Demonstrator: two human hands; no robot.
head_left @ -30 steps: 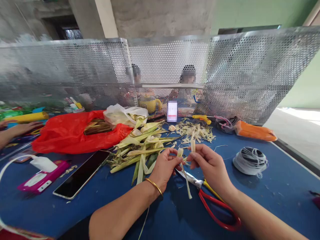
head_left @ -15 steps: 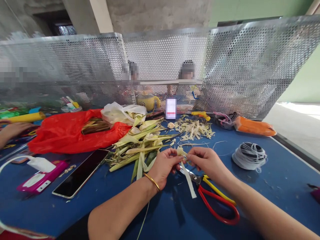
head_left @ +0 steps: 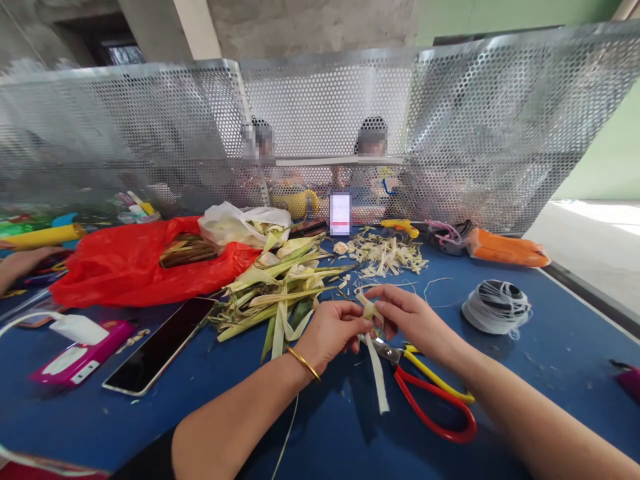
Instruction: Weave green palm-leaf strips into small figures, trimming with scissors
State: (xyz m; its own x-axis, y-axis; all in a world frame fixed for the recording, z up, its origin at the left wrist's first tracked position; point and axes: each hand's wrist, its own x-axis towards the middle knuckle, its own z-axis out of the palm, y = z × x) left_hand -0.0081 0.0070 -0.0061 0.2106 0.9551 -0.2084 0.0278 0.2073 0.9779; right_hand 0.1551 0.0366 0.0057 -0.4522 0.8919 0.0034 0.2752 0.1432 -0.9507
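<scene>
Pale leaf strip [head_left: 377, 370]: pinched between both hands just above the counter [head_left: 300, 420]. Its top is folded into a small wad at the fingertips, and its loose tail hangs down to the blue surface.
Left hand [head_left: 330, 330]: fingers curled closed, with thumb and fingertips gripping the folded end from the left. A gold bangle [head_left: 305, 363] sits on the wrist.
Right hand [head_left: 410, 317]: also closed, clamping the same fold from the right, knuckles up.
Scissors [head_left: 400, 379]: flat on the counter just under the right hand. The red and yellow handles point toward the person, and the blades are partly hidden by the hands.
Leaf pile [head_left: 280, 280]: green and yellow blades heaped just beyond the left hand.
Red bag [head_left: 115, 267]: lies open on the left, with a bundle of brownish leaves [head_left: 185, 250] in its mouth.
White bag [head_left: 235, 223]: rests against the red bag behind the pile, with pale leaves showing inside.
Trimmings [head_left: 385, 253]: short pale scraps scattered beyond the hands.
Thread coil [head_left: 495, 307]: white, on the right, well apart from the hands.
Phone [head_left: 160, 347]: dark screen up, left of the pile, near a pink pack [head_left: 75, 357].
Metal screen [head_left: 150, 133]: perforated, standing along the far edge of the counter, with other people seated behind it.
</scene>
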